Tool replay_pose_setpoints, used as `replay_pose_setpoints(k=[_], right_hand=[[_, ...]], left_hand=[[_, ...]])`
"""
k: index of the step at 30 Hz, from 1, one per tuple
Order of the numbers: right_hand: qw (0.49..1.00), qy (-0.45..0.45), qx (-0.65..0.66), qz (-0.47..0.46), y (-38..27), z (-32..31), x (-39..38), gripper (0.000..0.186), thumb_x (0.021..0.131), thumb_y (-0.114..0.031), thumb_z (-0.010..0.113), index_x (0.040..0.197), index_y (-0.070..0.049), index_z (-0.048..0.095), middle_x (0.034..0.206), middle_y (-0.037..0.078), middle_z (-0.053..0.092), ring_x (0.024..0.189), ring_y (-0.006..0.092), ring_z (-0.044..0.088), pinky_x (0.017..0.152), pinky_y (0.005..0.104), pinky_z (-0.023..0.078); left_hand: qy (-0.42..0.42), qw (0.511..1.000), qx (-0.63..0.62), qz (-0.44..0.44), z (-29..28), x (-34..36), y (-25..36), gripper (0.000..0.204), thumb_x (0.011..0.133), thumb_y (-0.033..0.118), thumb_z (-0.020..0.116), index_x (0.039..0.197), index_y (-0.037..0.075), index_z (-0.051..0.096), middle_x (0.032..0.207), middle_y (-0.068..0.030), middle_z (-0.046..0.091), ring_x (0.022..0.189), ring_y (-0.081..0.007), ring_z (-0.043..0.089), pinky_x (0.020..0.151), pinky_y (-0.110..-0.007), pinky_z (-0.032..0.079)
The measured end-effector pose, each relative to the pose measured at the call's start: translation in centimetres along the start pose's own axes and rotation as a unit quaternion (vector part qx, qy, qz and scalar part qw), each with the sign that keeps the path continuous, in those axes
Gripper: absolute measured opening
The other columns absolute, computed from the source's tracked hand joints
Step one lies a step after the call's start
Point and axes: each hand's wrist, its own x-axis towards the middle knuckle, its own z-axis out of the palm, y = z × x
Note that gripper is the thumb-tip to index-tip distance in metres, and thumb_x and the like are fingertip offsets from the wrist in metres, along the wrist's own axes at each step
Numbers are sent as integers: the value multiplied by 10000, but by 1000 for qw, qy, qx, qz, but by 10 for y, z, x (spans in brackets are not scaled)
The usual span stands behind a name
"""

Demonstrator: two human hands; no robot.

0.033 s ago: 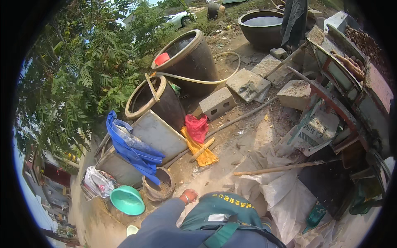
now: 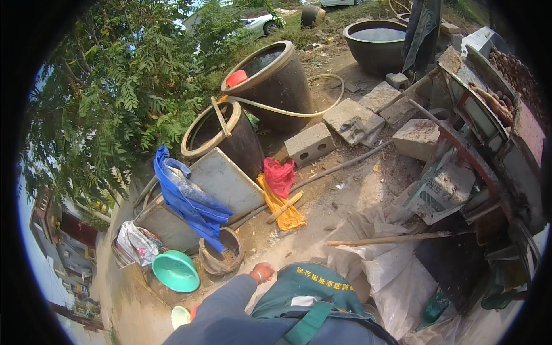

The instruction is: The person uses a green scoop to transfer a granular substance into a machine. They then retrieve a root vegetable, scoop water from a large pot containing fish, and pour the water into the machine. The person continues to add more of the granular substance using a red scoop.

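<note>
Hanging free and grasping nothing, the left hand [image 2: 263, 272] sits beside a rusty bucket [image 2: 221, 251].

A grey paper sack [image 2: 440, 187] with dark print lies tilted against the rusty frame on the right, its top torn open. Below it, large white woven bags [image 2: 382, 270] lie crumpled on the ground, a wooden stick across them. At lower left, a crumpled white printed plastic bag [image 2: 138, 242] lies just beside the green basin. A blue plastic bag [image 2: 187, 198] hangs over the edge of the grey metal sheet. A red plastic bag [image 2: 279, 175] lies on the ground at the foot of the dark jar, touching a yellow cloth.
</note>
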Motion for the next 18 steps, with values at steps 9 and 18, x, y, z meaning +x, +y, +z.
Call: replay_pose_setpoints(k=[9, 18], right_hand=[[957, -71, -273, -72, -88, -6, 24, 179, 855, -227, 559, 949, -76, 551, 766, 63, 603, 633, 180, 571, 528, 320, 470], [911, -122, -362, -158, -146, -12, 64, 213, 861, -242, 581, 956, -51, 585, 765, 86, 626, 593, 189, 608, 507, 325, 511]], left_hand=[[12, 981, -127, -148, 53, -110, -136, 257, 831, 270, 565, 984, 68, 609, 868, -66, 660, 677, -200, 646, 552, -337, 512], [-85, 940, -275, -186, 168, -167, -265, 163, 835, 201, 530, 897, 59, 584, 793, -110, 634, 688, -244, 639, 578, -382, 521]])
